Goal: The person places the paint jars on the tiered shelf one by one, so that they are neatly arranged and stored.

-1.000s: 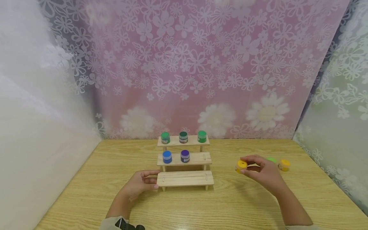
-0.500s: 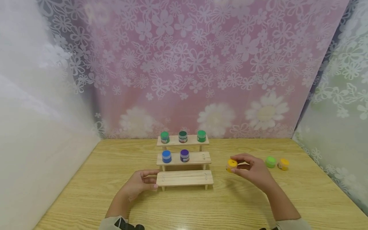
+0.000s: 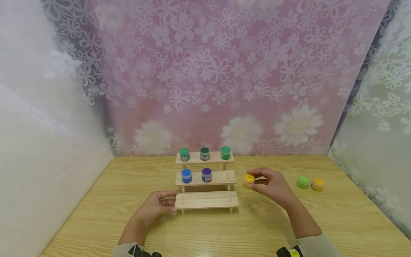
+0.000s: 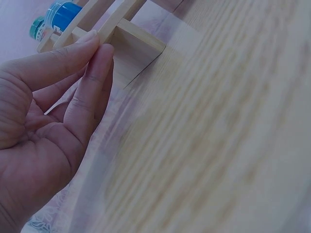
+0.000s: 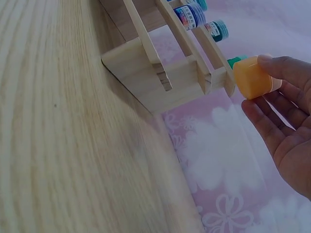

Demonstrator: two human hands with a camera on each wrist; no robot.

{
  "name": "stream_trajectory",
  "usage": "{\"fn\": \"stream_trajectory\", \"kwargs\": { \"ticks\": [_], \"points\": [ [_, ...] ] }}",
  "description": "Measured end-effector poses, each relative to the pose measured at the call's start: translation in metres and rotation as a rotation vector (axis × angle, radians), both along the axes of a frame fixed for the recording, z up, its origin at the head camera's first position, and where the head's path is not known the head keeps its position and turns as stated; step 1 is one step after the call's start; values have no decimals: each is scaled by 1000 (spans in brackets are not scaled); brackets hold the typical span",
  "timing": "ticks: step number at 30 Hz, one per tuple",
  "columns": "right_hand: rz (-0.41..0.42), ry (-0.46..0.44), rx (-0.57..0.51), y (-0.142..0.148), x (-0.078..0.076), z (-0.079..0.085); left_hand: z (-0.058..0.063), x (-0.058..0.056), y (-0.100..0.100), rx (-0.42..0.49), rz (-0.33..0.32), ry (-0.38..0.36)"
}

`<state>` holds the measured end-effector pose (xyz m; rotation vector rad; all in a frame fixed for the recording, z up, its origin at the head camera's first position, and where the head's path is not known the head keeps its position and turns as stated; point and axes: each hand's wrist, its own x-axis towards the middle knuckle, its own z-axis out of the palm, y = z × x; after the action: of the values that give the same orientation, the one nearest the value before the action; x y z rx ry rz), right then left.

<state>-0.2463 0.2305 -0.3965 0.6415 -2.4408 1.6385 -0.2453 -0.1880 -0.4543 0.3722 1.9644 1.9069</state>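
Observation:
A three-tier wooden stand (image 3: 207, 200) stands mid-table. My left hand (image 3: 154, 207) pinches the left end of its lowest shelf between thumb and fingers; the left wrist view shows the fingertips (image 4: 99, 51) at the wood. In my right hand (image 3: 271, 185) is a small yellow paint jar (image 3: 248, 181), pinched by thumb and fingers just right of the middle shelf. The right wrist view shows the yellow jar tilted, near the stand's end. On the middle shelf sit a blue jar (image 3: 186, 176) and a purple jar (image 3: 207, 175); its right part is bare. The lowest shelf bears no jars.
Along the top shelf stand a green jar (image 3: 184, 154), a dark green jar (image 3: 204, 154) and another green jar (image 3: 225, 153). Right on the table are a light green jar (image 3: 303, 182) and a second yellow jar (image 3: 317, 184). A flowered pink curtain (image 3: 205, 89) hangs behind.
My right hand has moved left with the yellow paint jar, from near the two jars on the right to close beside the stand. The left hand has stayed at the lowest shelf.

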Motion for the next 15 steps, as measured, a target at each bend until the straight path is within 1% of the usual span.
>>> {"fn": "stream_trajectory", "kwargs": {
  "ticks": [9, 15],
  "points": [
    [35, -35, 14, -13, -13, 6, 0, -1, 1, 10, -1, -2],
    [62, -83, 50, -20, -22, 9, 0, -1, 0, 3, 6, 1]
  ]
}}
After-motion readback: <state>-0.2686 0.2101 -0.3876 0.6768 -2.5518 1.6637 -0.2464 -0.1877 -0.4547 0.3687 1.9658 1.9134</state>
